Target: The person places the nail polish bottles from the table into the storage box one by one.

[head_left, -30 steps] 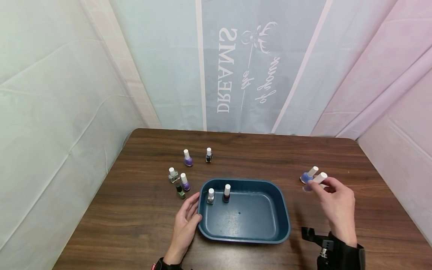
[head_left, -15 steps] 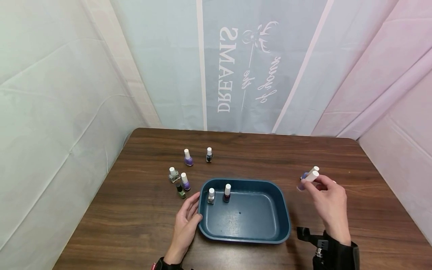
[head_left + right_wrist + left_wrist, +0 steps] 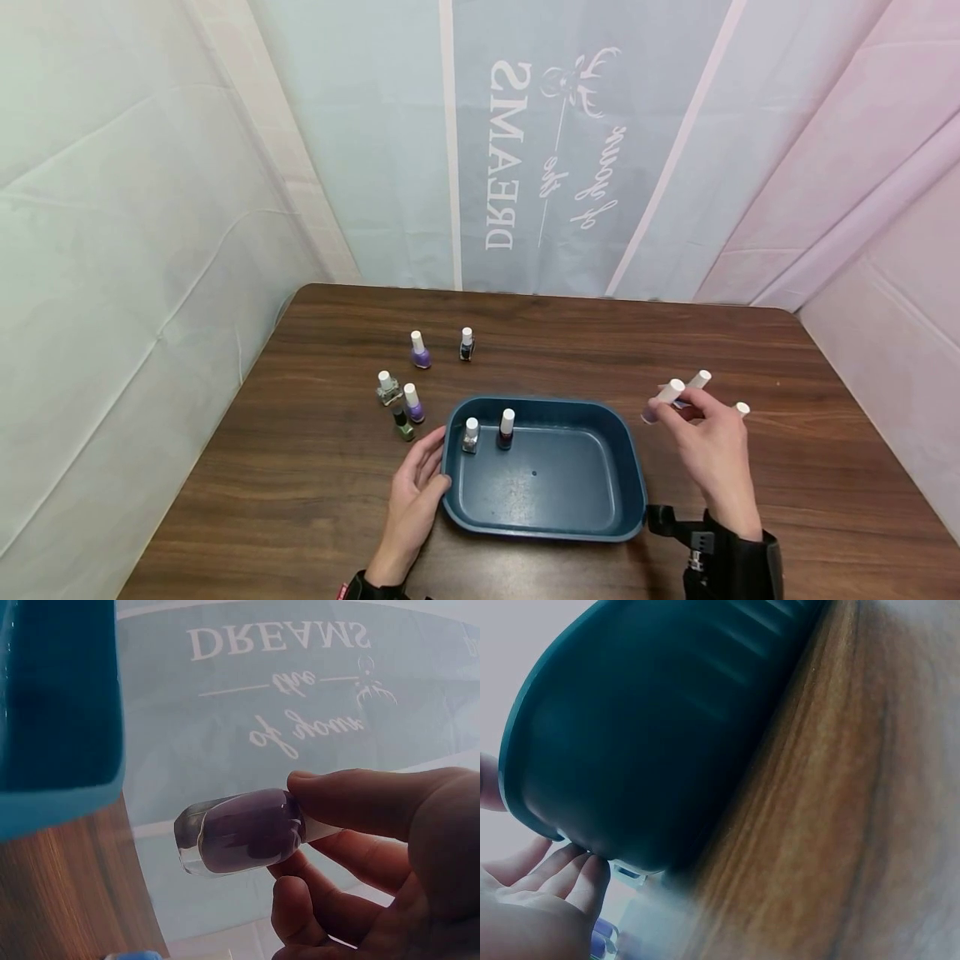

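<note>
A purple nail polish bottle [image 3: 251,829] with a white cap [image 3: 671,391] is pinched at its cap between the thumb and fingers of my right hand [image 3: 712,446], right of the tray. My left hand [image 3: 408,504] grips the left end of the blue plastic tray [image 3: 543,534], thumb at the rim and fingers against the outer wall. Inside the tray, toward its back left, stand a clear, silvery nail polish bottle [image 3: 470,437] and a dark red one [image 3: 506,430], both white-capped. Behind my right hand show the white caps of two more bottles, one cap [image 3: 701,379] and another [image 3: 742,409].
Left of the tray stand a green bottle with a black cap [image 3: 403,425], a purple one [image 3: 414,406] and a clear one [image 3: 388,389]. Farther back are another purple bottle [image 3: 421,353] and a black one [image 3: 467,347]. A printed curtain [image 3: 570,250] hangs behind the wooden table [image 3: 315,492].
My right hand has moved left toward the tray, carrying the purple nail polish bottle away from the others at the right. My left hand has stayed on the tray.
</note>
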`<state>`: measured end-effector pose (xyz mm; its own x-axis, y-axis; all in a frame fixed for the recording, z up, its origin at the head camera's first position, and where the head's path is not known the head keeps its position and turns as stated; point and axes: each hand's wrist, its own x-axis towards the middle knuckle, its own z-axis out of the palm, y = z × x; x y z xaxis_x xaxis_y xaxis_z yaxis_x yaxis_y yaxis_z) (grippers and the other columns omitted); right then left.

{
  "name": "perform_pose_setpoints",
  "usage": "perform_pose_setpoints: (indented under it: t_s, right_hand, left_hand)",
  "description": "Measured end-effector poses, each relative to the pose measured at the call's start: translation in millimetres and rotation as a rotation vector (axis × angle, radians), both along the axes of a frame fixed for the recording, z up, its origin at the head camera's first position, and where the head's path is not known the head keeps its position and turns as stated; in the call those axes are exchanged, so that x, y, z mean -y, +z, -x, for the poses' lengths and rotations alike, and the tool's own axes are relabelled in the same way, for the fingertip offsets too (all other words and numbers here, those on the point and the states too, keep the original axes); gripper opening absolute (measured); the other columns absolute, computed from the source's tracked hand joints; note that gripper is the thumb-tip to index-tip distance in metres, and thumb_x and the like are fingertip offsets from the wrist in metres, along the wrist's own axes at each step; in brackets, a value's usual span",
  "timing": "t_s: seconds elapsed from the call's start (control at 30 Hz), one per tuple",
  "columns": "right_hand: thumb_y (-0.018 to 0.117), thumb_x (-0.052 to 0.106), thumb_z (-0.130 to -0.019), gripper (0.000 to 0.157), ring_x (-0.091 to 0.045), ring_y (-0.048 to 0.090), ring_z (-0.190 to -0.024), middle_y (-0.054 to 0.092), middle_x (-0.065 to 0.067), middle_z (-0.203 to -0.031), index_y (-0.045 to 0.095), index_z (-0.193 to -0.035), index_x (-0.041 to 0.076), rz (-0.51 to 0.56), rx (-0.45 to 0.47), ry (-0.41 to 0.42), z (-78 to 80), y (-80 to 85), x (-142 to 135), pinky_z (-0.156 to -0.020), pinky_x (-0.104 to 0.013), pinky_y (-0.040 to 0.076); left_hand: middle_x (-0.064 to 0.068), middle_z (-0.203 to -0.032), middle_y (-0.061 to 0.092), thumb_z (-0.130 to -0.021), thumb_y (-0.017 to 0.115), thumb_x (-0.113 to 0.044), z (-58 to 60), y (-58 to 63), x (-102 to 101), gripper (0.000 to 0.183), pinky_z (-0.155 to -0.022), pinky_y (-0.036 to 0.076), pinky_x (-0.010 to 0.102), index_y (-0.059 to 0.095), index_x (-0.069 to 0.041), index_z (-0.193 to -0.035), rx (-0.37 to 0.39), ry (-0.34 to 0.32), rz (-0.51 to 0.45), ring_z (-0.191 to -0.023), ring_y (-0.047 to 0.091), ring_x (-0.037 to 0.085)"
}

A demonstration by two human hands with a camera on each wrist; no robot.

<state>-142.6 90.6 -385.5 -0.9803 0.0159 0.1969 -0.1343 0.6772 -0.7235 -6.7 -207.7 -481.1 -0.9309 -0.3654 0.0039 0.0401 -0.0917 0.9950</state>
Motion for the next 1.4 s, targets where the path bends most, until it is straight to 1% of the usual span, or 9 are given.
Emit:
perform_pose_setpoints:
  t_s: [0.1,0.23,0.47,0.73,0.83,1.07,1.23,1.33,1.4]
  right_hand:
    - [0.072,0.032,-0.086,0.031,-0.01,0.049,-0.067,0.067,-0.01,-0.083,0.071,-0.107,0.009,0.002,-0.002,0.004,0.5,0.2,3,-0.052,-0.026,0.036]
    - [0.071,0.03,-0.086,0.029,-0.013,0.048,-0.067,0.065,-0.011,-0.082,0.072,-0.106,0.009,0.005,-0.01,0.028,0.3,1.3,8,-0.051,-0.025,0.037]
    - [0.069,0.027,-0.088,0.029,-0.014,0.046,-0.06,0.061,-0.01,-0.079,0.07,-0.11,0.008,-0.023,-0.001,0.086,-0.4,1.1,16,-0.047,-0.025,0.036]
    - [0.071,0.025,-0.087,0.026,-0.012,0.044,-0.062,0.06,-0.007,-0.076,0.071,-0.107,0.01,-0.034,-0.038,0.144,-1.4,-1.6,26,-0.048,-0.025,0.034]
    - [0.071,0.026,-0.087,0.026,-0.01,0.044,-0.061,0.061,-0.007,-0.076,0.071,-0.108,0.01,-0.036,-0.048,0.159,-2.0,-1.7,29,-0.049,-0.025,0.034]
    - [0.071,0.024,-0.087,0.024,-0.013,0.047,-0.065,0.061,-0.005,-0.075,0.072,-0.107,0.01,-0.059,-0.056,0.206,-2.4,-3.3,38,-0.051,-0.023,0.037]
    - [0.072,0.019,-0.086,0.019,-0.012,0.048,-0.064,0.061,-0.004,-0.074,0.072,-0.103,0.01,-0.056,-0.069,0.239,-2.7,-6.1,44,-0.052,-0.023,0.037]
    - [0.072,0.016,-0.085,0.019,-0.012,0.048,-0.063,0.061,-0.005,-0.076,0.072,-0.103,0.009,-0.059,-0.074,0.26,-3.0,-7.9,47,-0.053,-0.023,0.037]
    - [0.072,0.015,-0.085,0.02,-0.012,0.049,-0.064,0.063,-0.005,-0.08,0.072,-0.104,0.009,-0.061,-0.075,0.273,-2.9,-9.1,49,-0.054,-0.023,0.038]
  left_hand:
    - [0.018,-0.146,0.045,-0.078,0.046,0.013,0.3,-0.3,0,0.062,-0.107,0.038,0.02,0.045,0.0,-0.139,-0.004,-0.001,0.004,-0.136,0.043,0.03]
    - [0.018,-0.146,0.045,-0.078,0.046,0.013,0.6,-0.7,0,0.062,-0.109,0.037,0.024,0.045,0.0,-0.139,-0.009,0.0,0.006,-0.136,0.043,0.03]
    - [0.018,-0.146,0.045,-0.078,0.046,0.014,0.6,-1.2,-1,0.063,-0.107,0.037,0.019,0.045,0.001,-0.139,-0.009,-0.003,-0.005,-0.136,0.043,0.03]
    - [0.019,-0.146,0.045,-0.077,0.045,0.015,0.4,-1.5,-1,0.063,-0.103,0.038,0.013,0.045,0.002,-0.138,-0.021,0.0,-0.011,-0.136,0.043,0.031]
    - [0.019,-0.146,0.045,-0.077,0.045,0.015,0.4,-1.6,0,0.063,-0.103,0.038,0.014,0.045,0.001,-0.138,-0.023,0.0,-0.012,-0.136,0.043,0.03]
    - [0.018,-0.146,0.045,-0.077,0.046,0.014,0.4,-1.7,0,0.063,-0.108,0.036,0.021,0.045,0.001,-0.139,-0.015,0.002,-0.009,-0.136,0.043,0.03]
    - [0.019,-0.146,0.045,-0.077,0.046,0.014,0.3,-2.4,-1,0.062,-0.106,0.037,0.016,0.045,0.002,-0.138,-0.026,0.001,-0.012,-0.136,0.042,0.031]
    - [0.019,-0.146,0.045,-0.077,0.046,0.014,0.2,-2.5,0,0.062,-0.104,0.037,0.014,0.045,0.002,-0.138,-0.03,0.002,-0.014,-0.136,0.042,0.031]
    - [0.019,-0.146,0.045,-0.077,0.046,0.014,0.2,-2.3,0,0.062,-0.104,0.037,0.014,0.045,0.002,-0.138,-0.03,0.003,-0.014,-0.136,0.042,0.031]
